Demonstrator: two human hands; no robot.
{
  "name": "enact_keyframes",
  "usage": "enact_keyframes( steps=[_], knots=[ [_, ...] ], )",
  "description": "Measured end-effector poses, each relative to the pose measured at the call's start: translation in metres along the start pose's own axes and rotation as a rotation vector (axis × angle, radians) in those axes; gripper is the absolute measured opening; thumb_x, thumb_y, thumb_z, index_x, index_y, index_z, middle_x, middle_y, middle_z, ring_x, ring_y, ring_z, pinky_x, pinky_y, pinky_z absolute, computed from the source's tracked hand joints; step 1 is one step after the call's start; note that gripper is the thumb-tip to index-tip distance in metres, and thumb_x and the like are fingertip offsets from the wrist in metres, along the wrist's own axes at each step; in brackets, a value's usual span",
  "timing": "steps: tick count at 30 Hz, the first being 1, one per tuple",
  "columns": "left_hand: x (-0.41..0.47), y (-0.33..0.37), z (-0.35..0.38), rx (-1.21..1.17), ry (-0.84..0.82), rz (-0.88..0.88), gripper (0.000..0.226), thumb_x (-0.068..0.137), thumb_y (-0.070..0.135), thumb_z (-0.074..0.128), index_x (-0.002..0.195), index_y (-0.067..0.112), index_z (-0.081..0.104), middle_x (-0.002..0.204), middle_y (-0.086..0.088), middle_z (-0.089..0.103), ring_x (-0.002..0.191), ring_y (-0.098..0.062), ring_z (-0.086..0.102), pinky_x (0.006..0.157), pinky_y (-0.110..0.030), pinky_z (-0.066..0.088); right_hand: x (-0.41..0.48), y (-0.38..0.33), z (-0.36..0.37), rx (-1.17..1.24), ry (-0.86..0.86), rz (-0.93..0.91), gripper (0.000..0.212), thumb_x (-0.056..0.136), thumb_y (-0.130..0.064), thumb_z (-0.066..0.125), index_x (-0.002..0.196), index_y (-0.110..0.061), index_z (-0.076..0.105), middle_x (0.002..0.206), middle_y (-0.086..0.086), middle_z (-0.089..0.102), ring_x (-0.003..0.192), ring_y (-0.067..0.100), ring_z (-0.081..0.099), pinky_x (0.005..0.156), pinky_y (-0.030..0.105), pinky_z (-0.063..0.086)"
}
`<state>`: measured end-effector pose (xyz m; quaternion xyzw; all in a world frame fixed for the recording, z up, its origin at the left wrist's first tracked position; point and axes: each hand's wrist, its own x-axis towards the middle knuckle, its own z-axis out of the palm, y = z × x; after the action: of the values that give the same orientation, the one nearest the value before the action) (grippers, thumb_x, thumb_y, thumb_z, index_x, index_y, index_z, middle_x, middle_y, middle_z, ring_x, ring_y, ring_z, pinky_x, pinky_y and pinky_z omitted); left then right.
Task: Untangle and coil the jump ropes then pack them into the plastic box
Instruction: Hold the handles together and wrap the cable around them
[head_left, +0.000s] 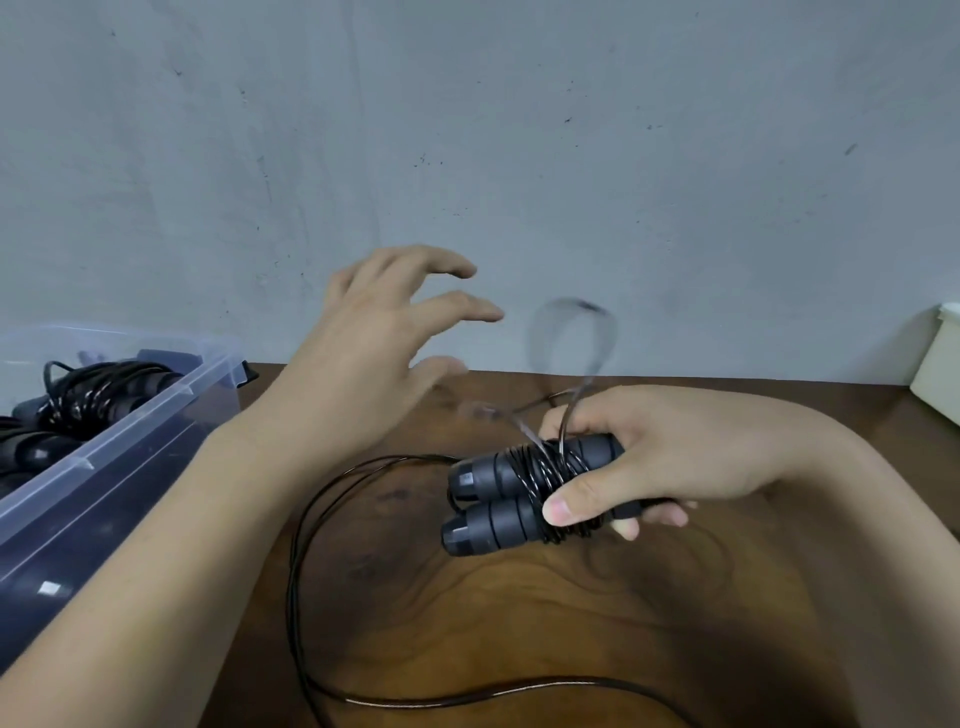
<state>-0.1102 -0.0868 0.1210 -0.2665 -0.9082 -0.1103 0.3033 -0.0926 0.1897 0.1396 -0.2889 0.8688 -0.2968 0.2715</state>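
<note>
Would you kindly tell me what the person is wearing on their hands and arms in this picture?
Nothing is worn. The left hand and right hand are bare, without gloves or visible rings; the left forearm and right forearm show no sleeves, watch or bracelet.

No text, brand or number is showing legibly anywhere. A small white patch is sitting on the near wall of the plastic box, perhaps a sticker (too small and blurred to read). A pale mark is glinting on the end of the upper jump-rope handle, equally unreadable.
</note>
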Motion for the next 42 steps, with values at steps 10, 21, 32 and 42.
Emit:
enact_keyframes(
  steps=[10, 21, 32, 42],
  knots=[
    [-0.004, 0.051, -0.011, -0.504, 0.164, 0.061, 0.051, 0.093, 0.031, 0.079, 0.14, 0.024, 0.061, 0.141, 0.005, 0.057, 0.136, -0.018, 0.054, 0.107, -0.027, 0.045, -0.004, 0.01, -0.01, 0.084, -0.01, 0.011, 0.031, 0.095, -0.044, 0.079, 0.108, -0.018, 0.067, 0.077, 0.018, 0.072, 0.053, 0.025, 0.048, 0.049, 0.032, 0.034],
    [-0.003, 0.034, 0.004, -0.768, -0.315, -0.168, 0.025, 0.101, 0.037, 0.067, 0.125, 0.031, 0.071, 0.12, 0.008, 0.075, 0.113, -0.017, 0.07, 0.106, -0.044, 0.053, -0.008, 0.013, -0.016, 0.163, -0.041, -0.046, 0.008, 0.095, -0.039, 0.078, 0.1, -0.043, 0.073, 0.075, 0.018, 0.069, 0.056, 0.028, 0.047, 0.049, 0.033, 0.032],
    [-0.004, 0.026, -0.005, -0.834, -0.22, -0.205, 0.013, 0.084, 0.03, 0.086, 0.089, 0.02, 0.079, 0.076, -0.025, 0.052, 0.065, -0.024, 0.044, 0.065, -0.022, 0.037, -0.002, 0.021, -0.016, 0.117, -0.016, -0.036, 0.028, 0.095, -0.044, 0.08, 0.107, -0.023, 0.068, 0.079, 0.021, 0.072, 0.051, 0.024, 0.046, 0.048, 0.031, 0.033],
    [0.001, 0.01, 0.019, -1.058, 0.115, -0.414, 0.018, 0.096, 0.001, 0.072, 0.108, 0.012, 0.068, 0.062, -0.009, 0.03, 0.056, -0.018, 0.044, 0.087, -0.027, 0.054, 0.005, 0.031, -0.016, -0.063, 0.092, 0.147, 0.029, 0.095, -0.05, 0.077, 0.099, -0.023, 0.065, 0.078, 0.017, 0.074, 0.051, 0.024, 0.049, 0.055, 0.032, 0.039]
  ],
)
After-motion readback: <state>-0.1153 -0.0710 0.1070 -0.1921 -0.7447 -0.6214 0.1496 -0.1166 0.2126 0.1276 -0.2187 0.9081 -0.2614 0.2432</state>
